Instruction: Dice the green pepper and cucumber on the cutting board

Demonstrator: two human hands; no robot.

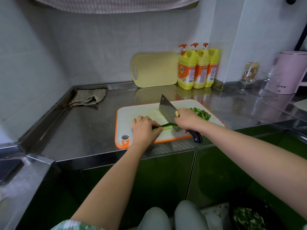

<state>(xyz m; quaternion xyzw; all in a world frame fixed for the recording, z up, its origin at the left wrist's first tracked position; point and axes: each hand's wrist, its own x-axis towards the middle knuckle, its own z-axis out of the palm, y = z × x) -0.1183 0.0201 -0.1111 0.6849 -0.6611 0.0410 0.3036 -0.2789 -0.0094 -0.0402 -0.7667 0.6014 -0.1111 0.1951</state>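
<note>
A white cutting board (141, 110) with an orange rim lies on the steel counter. My left hand (144, 128) presses down on a long green cucumber strip (166, 126) near the board's front. My right hand (187, 119) grips the black handle of a cleaver (167, 110), whose blade edge rests on the cucumber's right end. A pile of diced green pepper (201, 113) lies at the board's far right corner, partly hidden behind my right hand.
A yellow cutting board (154, 68) leans on the back wall beside three yellow detergent bottles (197, 68). A folded cloth (89, 97) lies back left. Glasses (249, 75) and a pink appliance (292, 72) stand right. A dark bowl of greens (249, 216) sits low at right.
</note>
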